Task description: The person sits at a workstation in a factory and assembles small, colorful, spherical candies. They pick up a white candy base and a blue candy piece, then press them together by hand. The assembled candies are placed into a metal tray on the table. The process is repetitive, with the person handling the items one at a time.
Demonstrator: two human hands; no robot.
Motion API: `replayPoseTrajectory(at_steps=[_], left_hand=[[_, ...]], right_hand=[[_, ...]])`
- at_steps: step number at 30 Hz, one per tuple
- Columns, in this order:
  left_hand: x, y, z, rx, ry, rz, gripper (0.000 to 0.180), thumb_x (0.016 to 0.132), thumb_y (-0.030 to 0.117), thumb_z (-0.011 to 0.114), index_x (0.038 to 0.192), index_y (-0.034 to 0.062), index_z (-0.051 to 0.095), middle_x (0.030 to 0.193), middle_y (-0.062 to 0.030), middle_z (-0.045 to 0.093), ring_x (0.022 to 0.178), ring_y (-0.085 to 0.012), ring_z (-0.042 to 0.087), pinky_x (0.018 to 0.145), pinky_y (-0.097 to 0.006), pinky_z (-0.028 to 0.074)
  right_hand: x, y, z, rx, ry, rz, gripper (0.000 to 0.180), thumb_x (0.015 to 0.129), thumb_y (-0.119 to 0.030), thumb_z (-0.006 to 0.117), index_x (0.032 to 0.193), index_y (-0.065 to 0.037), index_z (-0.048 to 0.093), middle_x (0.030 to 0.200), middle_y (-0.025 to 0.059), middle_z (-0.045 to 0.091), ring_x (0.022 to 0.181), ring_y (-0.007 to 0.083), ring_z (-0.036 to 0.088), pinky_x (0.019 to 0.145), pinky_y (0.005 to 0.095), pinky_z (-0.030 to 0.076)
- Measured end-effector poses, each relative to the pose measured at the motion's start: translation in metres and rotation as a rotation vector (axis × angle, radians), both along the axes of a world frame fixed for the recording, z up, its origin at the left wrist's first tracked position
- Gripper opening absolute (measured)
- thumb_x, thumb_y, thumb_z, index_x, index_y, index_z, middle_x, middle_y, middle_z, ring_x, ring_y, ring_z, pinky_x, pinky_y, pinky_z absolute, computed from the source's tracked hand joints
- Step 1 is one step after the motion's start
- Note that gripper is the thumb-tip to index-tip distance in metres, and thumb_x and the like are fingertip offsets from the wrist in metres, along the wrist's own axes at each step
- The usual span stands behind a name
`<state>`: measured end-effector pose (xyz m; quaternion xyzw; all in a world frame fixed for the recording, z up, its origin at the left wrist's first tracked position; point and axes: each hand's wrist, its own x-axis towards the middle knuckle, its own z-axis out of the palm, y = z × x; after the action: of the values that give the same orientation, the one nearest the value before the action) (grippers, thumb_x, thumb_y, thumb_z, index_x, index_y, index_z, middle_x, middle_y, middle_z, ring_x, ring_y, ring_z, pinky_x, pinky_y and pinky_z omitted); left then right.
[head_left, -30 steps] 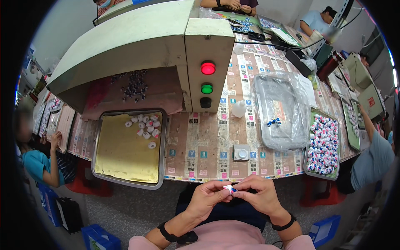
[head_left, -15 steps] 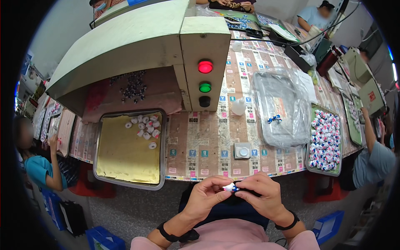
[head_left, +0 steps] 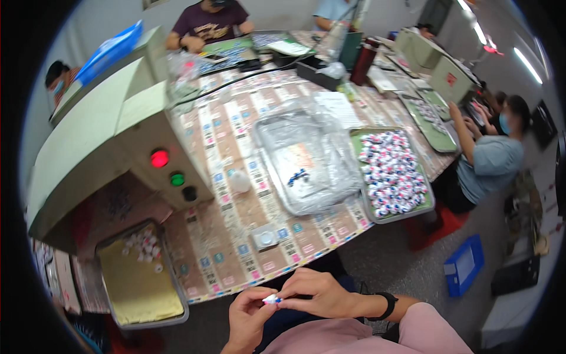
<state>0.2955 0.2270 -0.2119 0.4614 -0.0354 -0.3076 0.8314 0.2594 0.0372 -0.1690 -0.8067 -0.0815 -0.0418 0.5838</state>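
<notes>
Near the table's front edge, a small white plastic piece with pink and blue parts [head_left: 272,300] is held between my two hands. My left hand [head_left: 249,314] is closed, thumb and fingertips pinching the white part. From the other side my right hand [head_left: 313,292] pinches the blue end. My fingertips cover some of the piece, so I cannot tell whether it is one part or two joined. To the right, a tray [head_left: 407,218] is full of similar white, blue and pink pieces. At the left, a yellow-lined tray [head_left: 138,295] bears several white pieces in its far corner.
A beige machine [head_left: 138,127] with red and green lamps stands at the left. A plastic-wrapped grey tray [head_left: 268,156] with a few blue pieces lies mid-table, near a white bottle [head_left: 239,182] and a small white container [head_left: 265,238]. A co-worker [head_left: 489,156] sits at the right.
My view has swung to the right, so the machine and trays appear further left and tilted. Both hands still pinch the small piece, now with my right forearm reaching across more sideways.
</notes>
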Motion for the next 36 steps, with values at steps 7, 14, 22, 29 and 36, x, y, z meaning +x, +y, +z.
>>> replayPoseTrajectory(at_steps=[7, 14, 22, 29, 36], left_hand=[[-0.001, -0.008, 0.018, 0.042, -0.029, -0.258, 0.039, 0.089, 0.006, 0.061, 0.125, -0.0031, 0.05, 0.12, -0.0134, 0.057, 0.096, -0.0176, 0.061, 0.079, -0.027, 0.052], [0.024, 0.06, 0.024, 0.359, -0.179, 0.096, 0.035, 0.091, 0.006, 0.057, 0.125, -0.001, 0.052, 0.118, -0.0098, 0.059, 0.094, -0.0144, 0.06, 0.078, -0.025, 0.05], [0.065, 0.128, 0.041, 0.801, -0.422, 0.388, 0.025, 0.086, 0.001, 0.058, 0.111, 0.0007, 0.058, 0.109, -0.0069, 0.057, 0.089, -0.0122, 0.057, 0.076, -0.023, 0.048], [0.118, 0.2, 0.029, 1.462, -0.981, 0.236, 0.044, 0.076, 0.022, 0.071, 0.113, 0.0023, 0.056, 0.114, -0.0193, 0.053, 0.11, -0.0361, 0.049, 0.094, -0.043, 0.039], [0.161, 0.21, 0.012, 1.538, -1.039, 0.146, 0.086, 0.07, 0.035, 0.077, 0.14, 0.0083, 0.036, 0.14, -0.0258, 0.034, 0.13, -0.0435, 0.031, 0.104, -0.048, 0.033]], right_hand=[[-0.023, -0.035, 0.017, -0.141, -0.111, -0.12, 0.016, 0.077, -0.008, 0.072, 0.092, -0.006, 0.069, 0.084, 0.0056, 0.065, 0.079, 0.0222, 0.059, 0.072, 0.0326, 0.047], [-0.066, -0.166, 0.015, -0.812, -0.114, -0.873, 0.014, 0.071, -0.004, 0.072, 0.084, -0.005, 0.067, 0.081, 0.0095, 0.063, 0.079, 0.0276, 0.059, 0.072, 0.0374, 0.047], [-0.065, -0.22, -0.021, -0.945, -0.023, -0.694, 0.015, 0.068, -0.003, 0.071, 0.081, -0.004, 0.063, 0.084, 0.0107, 0.061, 0.085, 0.0309, 0.056, 0.074, 0.0389, 0.045], [-0.081, -0.211, -0.03, -0.879, -0.089, -0.735, 0.023, 0.068, 0.005, 0.067, 0.09, 0.002, 0.063, 0.092, 0.016, 0.06, 0.088, 0.0314, 0.058, 0.077, 0.0374, 0.046], [-0.057, -0.114, 0.013, -0.711, -0.129, -0.546, 0.01, 0.075, 0.008, 0.06, 0.084, 0.004, 0.059, 0.084, 0.0128, 0.057, 0.081, 0.0257, 0.056, 0.075, 0.0336, 0.044]])
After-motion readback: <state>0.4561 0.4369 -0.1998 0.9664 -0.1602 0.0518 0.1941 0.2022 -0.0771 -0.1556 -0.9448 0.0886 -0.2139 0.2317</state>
